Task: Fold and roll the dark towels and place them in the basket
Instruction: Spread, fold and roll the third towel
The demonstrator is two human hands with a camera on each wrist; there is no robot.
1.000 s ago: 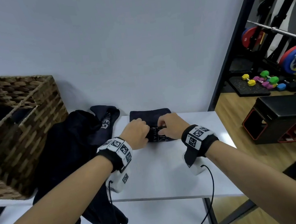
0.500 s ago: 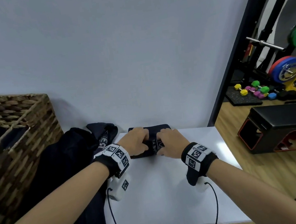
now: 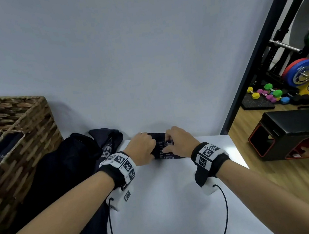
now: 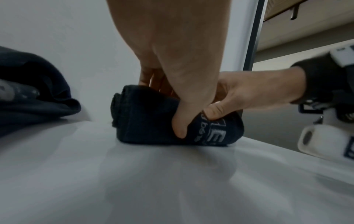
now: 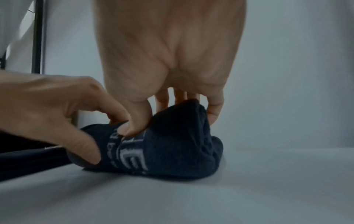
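Both my hands clamp one dark rolled towel on the white table: my left hand and right hand curl fingers over it, thumbs pinching its front. Farther left, loose dark towels lie beside the wicker basket.

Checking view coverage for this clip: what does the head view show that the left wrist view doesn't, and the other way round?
Only the head view shows the wicker basket at the left, the gym weights and the black bench beyond the table.

Only the left wrist view shows the rolled towel's layered end and the left thumb pressed into its front.

Both show the left hand and right hand gripping the roll on the white table, and the loose dark towels to the left.
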